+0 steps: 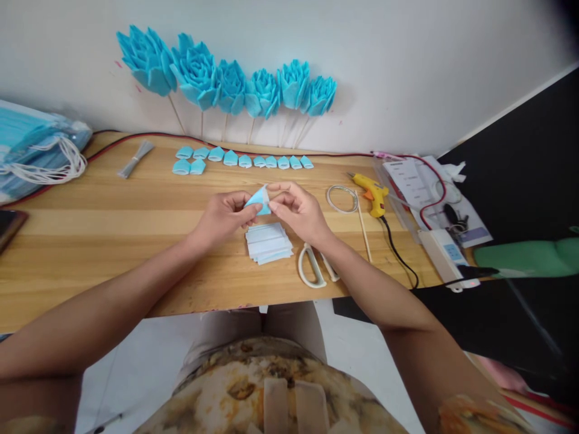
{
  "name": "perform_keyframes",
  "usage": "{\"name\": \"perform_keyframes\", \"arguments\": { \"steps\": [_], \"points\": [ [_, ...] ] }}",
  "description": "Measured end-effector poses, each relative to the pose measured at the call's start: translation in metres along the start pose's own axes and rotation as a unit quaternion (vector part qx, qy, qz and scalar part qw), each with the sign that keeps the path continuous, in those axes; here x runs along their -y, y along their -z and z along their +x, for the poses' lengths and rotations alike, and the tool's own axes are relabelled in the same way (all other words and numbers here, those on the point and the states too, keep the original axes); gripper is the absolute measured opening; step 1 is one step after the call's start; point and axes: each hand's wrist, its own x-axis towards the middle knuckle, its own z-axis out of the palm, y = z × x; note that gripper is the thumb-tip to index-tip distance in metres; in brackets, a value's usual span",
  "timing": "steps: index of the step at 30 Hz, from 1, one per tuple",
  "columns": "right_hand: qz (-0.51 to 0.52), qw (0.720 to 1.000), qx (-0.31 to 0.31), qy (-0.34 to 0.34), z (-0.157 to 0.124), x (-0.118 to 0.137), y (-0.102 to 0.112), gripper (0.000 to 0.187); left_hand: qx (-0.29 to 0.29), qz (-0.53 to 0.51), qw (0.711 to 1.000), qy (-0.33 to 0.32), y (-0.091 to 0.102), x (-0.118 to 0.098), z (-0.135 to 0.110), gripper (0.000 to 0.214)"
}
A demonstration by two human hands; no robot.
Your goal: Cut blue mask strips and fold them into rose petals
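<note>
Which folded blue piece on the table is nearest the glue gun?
The rightmost folded piece, at the right end of the back row. Every other piece on the table lies to its left, farther from the glue gun.

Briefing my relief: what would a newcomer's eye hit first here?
The six blue artificial flowers on thin sticks along the wall behind the wooden table. Next, the yellow glue gun on the table's right side, and the folded blue-and-white piece pinched in the left grip and right grip near mid-table.

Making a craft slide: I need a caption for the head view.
Left hand and right hand hold a folded blue piece near a stack of sheets, six blue flowers behind.
</note>
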Motion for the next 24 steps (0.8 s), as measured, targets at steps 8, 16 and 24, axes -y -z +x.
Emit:
{"name": "perform_keyframes", "arguments": {
  "steps": [8, 16, 24],
  "points": [
    [0.015, 0.999, 0.036, -0.021, 0.0017, -0.0026, 0.0017, 0.023, 0.058, 0.044, 0.997, -0.008, -0.0031, -0.0008, -0.0027, 0.03],
    [-0.133, 0.987, -0.024, 0.086, -0.0028, 0.0026, -0.0011, 0.011, 0.084, 0.045, 0.995, -0.017, -0.0031, 0.002, -0.0037, 0.028],
    [-0.329, 0.891, -0.025, 0.311, -0.0008, 0.0006, 0.0076, 0.019, 0.083, -0.037, 0.996, 0.017, -0.0042, -0.0029, -0.0026, 0.031]
  ]
}}
